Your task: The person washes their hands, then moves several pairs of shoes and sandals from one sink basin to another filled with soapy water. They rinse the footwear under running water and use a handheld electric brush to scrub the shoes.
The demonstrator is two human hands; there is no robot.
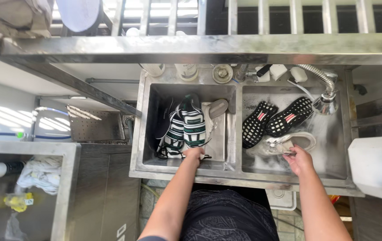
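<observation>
I look down into a double steel sink (232, 134). In the left basin lie a pair of green-and-white striped shoes (185, 127), soles partly up. My left hand (193, 154) grips the near end of one of them. In the right basin two black shoes (274, 119) lie sole up, with white dotted treads. My right hand (298, 159) holds a pale, translucent shoe (289, 143) near the front of that basin. A grey oval insole (218, 108) leans in the left basin's back corner.
A flexible spray faucet (325, 101) hangs over the right basin. Bottles and small items (222, 73) line the sink's back ledge. A steel shelf bar (200, 47) crosses above. Another steel tub (68, 178) with cloths sits left; a white container (378, 167) right.
</observation>
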